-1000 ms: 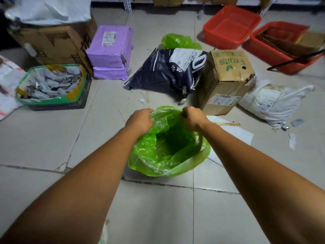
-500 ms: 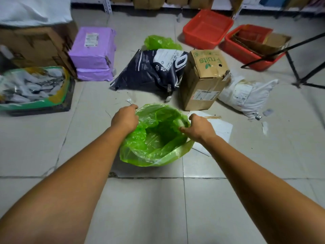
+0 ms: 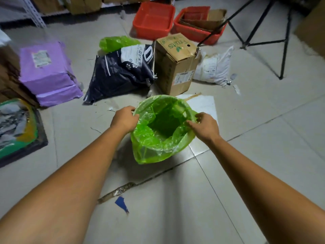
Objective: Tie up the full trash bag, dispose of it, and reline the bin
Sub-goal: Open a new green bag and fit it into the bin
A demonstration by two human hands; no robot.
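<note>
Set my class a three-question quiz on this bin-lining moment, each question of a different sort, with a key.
1. True or false: the green bag between the hands is tied shut.
2. The cardboard box stands: A) on the floor beyond the bag; B) inside the bag; C) on a table.
3. Fill in: the left hand and right hand each grip the bag's ____.
Key: 1 false, its mouth is open; 2 A; 3 rim.
</note>
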